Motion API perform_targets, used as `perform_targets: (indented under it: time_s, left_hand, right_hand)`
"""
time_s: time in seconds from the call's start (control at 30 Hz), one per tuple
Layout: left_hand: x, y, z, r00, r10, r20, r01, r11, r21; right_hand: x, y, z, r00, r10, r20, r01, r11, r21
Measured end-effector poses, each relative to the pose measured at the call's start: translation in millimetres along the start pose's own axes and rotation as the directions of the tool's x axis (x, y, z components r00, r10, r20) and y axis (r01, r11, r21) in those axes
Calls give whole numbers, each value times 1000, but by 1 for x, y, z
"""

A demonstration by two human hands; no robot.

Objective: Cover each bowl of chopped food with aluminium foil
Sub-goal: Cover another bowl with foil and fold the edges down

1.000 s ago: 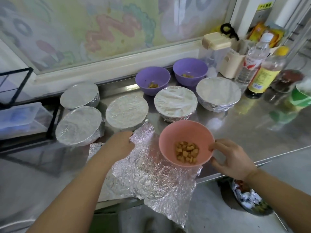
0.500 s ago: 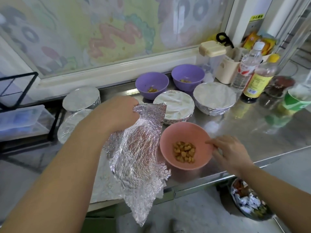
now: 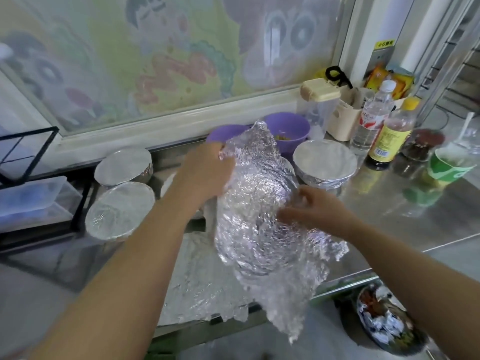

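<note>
A crumpled sheet of aluminium foil [image 3: 259,224] is lifted over the middle of the counter and hides the pink bowl. My left hand [image 3: 205,172] grips the sheet's upper left edge. My right hand [image 3: 314,209] touches the foil's right side with curled fingers. Behind the sheet stand two uncovered purple bowls [image 3: 291,131] with chopped food; the left one [image 3: 220,133] is mostly hidden. Foil-covered bowls sit at the left [image 3: 122,165], at the front left [image 3: 119,209] and at the right [image 3: 324,165].
More foil [image 3: 197,289] lies flat on the steel counter [image 3: 405,216] near its front edge. Bottles [image 3: 392,131], a cream container [image 3: 319,97], a green cup [image 3: 446,165] and jars crowd the right back. A black rack [image 3: 23,157] stands at left. A waste bin [image 3: 384,318] sits below.
My left hand has carried the foil sheet up and to the right, over the pink bowl. My right hand left the bowl's rim and came up against the foil.
</note>
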State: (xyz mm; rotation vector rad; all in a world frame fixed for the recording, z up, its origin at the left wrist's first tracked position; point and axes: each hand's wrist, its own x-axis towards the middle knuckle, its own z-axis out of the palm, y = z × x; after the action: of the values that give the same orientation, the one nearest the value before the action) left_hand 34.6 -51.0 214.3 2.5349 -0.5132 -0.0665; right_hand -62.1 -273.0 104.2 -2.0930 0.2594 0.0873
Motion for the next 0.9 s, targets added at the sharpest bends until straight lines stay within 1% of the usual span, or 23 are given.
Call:
perform_targets:
  time_s: [0.07, 0.1, 0.2, 0.3, 0.4, 0.47, 0.57, 0.6, 0.63, 0.7, 0.77, 0.8, 0.83, 0.87, 0.9]
  left_hand:
    - [-5, -12, 23, 993, -81, 89, 91, 988, -121]
    - [-8, -18, 36, 983, -120, 138, 140, 978, -152]
    - [-17, -37, 72, 930, -241, 279, 292, 944, -155]
    - [-23, -56, 96, 856, -327, 401, 417, 894, -161]
    - [-26, -70, 109, 791, -400, 464, 543, 807, -230]
    - [-29, -77, 116, 762, -433, 482, 595, 762, -257]
    - [-34, -83, 122, 757, -462, 462, 624, 722, -299]
    - [-35, -84, 124, 753, -468, 463, 633, 706, -317]
    - [-36, -86, 125, 746, -473, 468, 644, 691, -329]
    - [-37, -88, 127, 742, -479, 469, 653, 675, -344]
    - [-41, -86, 124, 770, -480, 421, 625, 702, -343]
    - [-44, -84, 122, 811, -475, 341, 576, 751, -322]
    - [-47, -81, 121, 872, -450, 194, 488, 833, -261]
    - [-51, -76, 121, 937, -350, 1, 346, 925, -156]
    - [-55, -67, 121, 973, -164, -165, 160, 986, -39]
  right_hand:
    - [12, 11, -14, 996, 29, -80, -41, 987, -158]
    - [17, 17, -20, 994, 30, -102, -56, 965, -257]
    - [29, 31, -23, 992, 34, -121, -90, 863, -496]
    - [38, 40, -11, 990, 33, -138, -116, 747, -655]
    - [39, 39, 3, 987, 17, -162, -133, 660, -739]
    - [34, 35, 11, 980, -45, -192, -120, 635, -763]
    - [19, 34, 29, 956, -191, -222, -29, 694, -720]
    - [14, 36, 35, 953, -214, -215, 1, 710, -704]
    - [9, 39, 41, 960, -201, -195, 8, 716, -698]
    - [0, 45, 49, 982, -124, -139, -13, 701, -713]
    - [-4, 52, 50, 994, -45, -103, -42, 700, -713]
    - [-4, 54, 49, 996, -21, -90, -48, 713, -700]
    - [-5, 56, 49, 997, -6, -78, -49, 727, -685]
    - [-4, 57, 48, 998, 2, -67, -47, 737, -674]
    - [-3, 58, 49, 998, 6, -57, -43, 744, -667]
